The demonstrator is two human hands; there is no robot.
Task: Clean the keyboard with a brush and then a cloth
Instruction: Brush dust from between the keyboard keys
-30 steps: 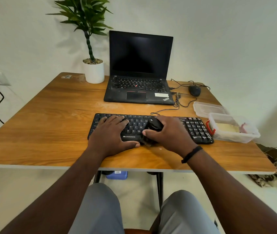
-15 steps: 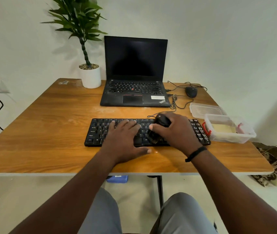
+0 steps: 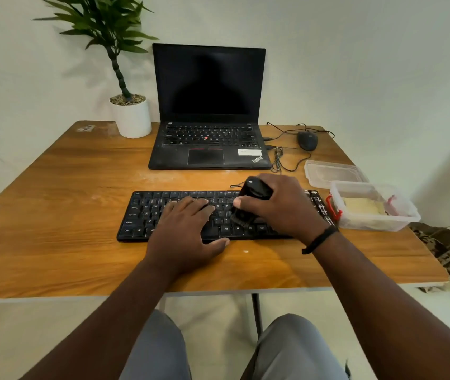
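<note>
- The keyboard (image 3: 147,215) lies in front of the laptop (image 3: 207,111); I am brushing it.
- My left hand (image 3: 188,229) lies flat on the keys, fingers spread, to stop it sliding.
- My right hand (image 3: 281,207) curls round the brush (image 3: 251,198); its bristles touch the keys beside my left hand.

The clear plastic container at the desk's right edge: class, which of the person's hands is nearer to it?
Right. The right hand grips a brush just left of the container; the left hand rests farther left on the keyboard.
</note>
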